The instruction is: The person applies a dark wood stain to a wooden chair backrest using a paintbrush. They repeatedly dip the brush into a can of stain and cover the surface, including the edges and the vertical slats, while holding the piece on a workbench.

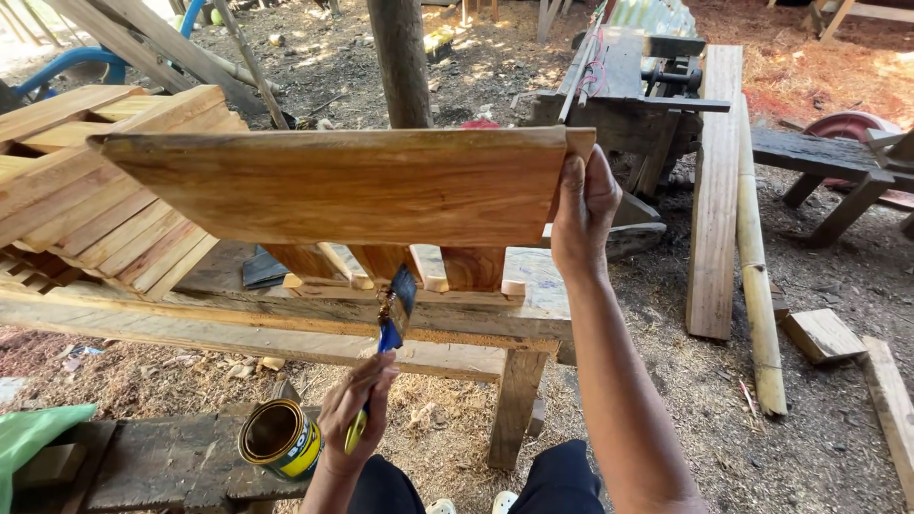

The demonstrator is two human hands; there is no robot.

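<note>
My right hand (581, 214) grips the right end of a glossy brown wooden board (352, 186), holding it up on edge above a rough workbench (286, 324). My left hand (357, 405) is closed on the blue and yellow handle of a paintbrush (395, 309). The brush points upward, its bristles just under the board's lower edge. An open tin of finish (278, 438) stands on a dark plank (162, 462) to the left of my left hand.
Stacked light wooden slats (95, 200) lie at the left. A post (400, 57) rises behind the board. At the right, long planks (714, 190) and a bamboo pole (759, 286) lie on the sawdust ground beside a wood block (821, 333). A green bag (33, 428) sits bottom left.
</note>
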